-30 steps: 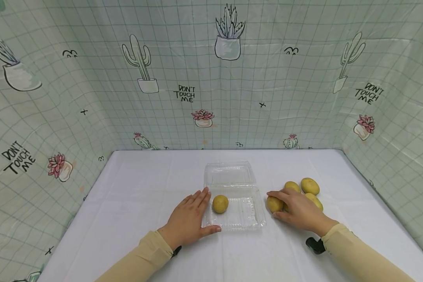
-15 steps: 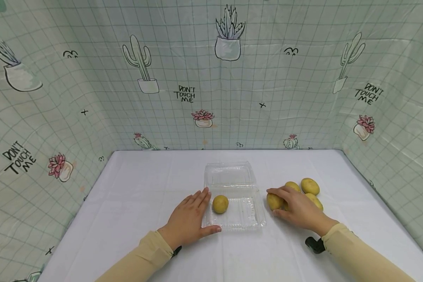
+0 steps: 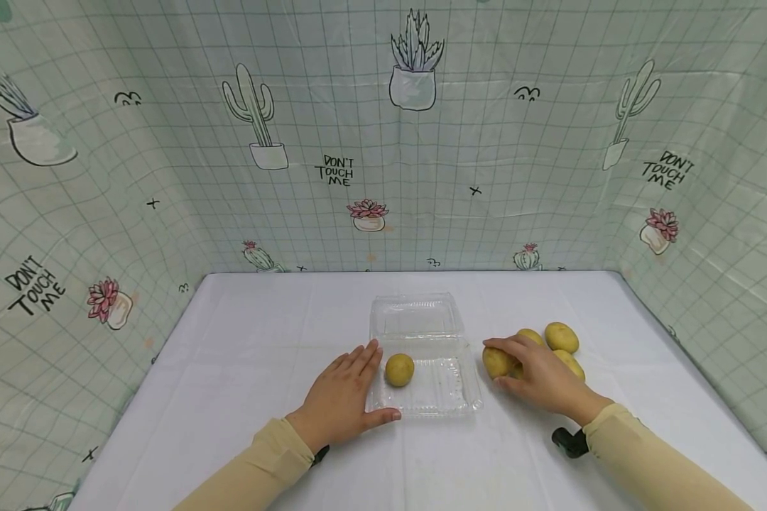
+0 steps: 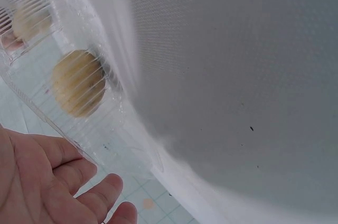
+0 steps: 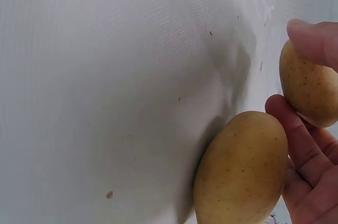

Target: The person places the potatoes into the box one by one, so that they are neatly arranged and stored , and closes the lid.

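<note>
Head view: the left hand (image 3: 341, 397) rests with straight, released fingers at the left edge of an open clear clamshell container (image 3: 437, 387), one potato (image 3: 399, 370) inside; the right hand (image 3: 540, 376) grasps a second potato (image 3: 496, 362) just right of it, near loose potatoes (image 3: 562, 337) on the white surface (image 3: 262, 319).

Left wrist view: loosely extended fingers beside the container.

Right wrist view: thumb and fingers hold the second potato.

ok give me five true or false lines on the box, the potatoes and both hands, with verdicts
1. The box stands open. True.
2. Two potatoes lie inside it. False: only one potato does.
3. The right hand grips a second potato. True.
4. The left hand is at the box's left edge. True.
5. The loose potatoes lie left of the box. False: they lie to its right.
</note>
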Demonstrator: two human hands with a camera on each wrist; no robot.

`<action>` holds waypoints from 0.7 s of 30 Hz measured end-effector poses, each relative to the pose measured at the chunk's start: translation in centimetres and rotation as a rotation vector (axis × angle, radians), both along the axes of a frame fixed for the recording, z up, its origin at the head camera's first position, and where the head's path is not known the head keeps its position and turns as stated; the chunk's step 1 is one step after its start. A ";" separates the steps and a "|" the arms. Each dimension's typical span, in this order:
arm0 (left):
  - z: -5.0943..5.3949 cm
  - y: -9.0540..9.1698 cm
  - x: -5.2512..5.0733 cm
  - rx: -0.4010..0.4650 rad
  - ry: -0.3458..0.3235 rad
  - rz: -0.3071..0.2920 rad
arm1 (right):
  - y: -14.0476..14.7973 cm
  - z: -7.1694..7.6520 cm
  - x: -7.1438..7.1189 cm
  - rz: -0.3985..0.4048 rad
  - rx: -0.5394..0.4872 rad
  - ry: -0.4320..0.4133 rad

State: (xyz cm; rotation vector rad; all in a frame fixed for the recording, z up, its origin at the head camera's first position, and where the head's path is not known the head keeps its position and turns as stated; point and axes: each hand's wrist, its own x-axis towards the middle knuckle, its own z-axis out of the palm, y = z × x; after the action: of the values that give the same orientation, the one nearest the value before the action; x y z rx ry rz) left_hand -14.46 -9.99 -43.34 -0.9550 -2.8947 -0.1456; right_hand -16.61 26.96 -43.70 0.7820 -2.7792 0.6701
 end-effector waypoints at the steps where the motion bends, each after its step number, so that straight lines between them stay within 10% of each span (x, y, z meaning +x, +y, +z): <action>1: 0.0 0.0 0.0 0.002 0.001 -0.001 | 0.0 0.0 0.0 0.000 -0.005 0.000; 21: -0.2 0.0 0.0 -0.009 0.011 -0.002 | -0.4 1.1 -0.5 0.030 -0.087 0.012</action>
State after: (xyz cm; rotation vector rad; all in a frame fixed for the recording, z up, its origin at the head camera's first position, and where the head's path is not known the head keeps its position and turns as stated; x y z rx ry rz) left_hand -14.51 -10.02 -43.51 -0.9577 -2.8865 -0.1264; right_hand -17.11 26.57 -42.59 0.8095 -2.7125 0.7828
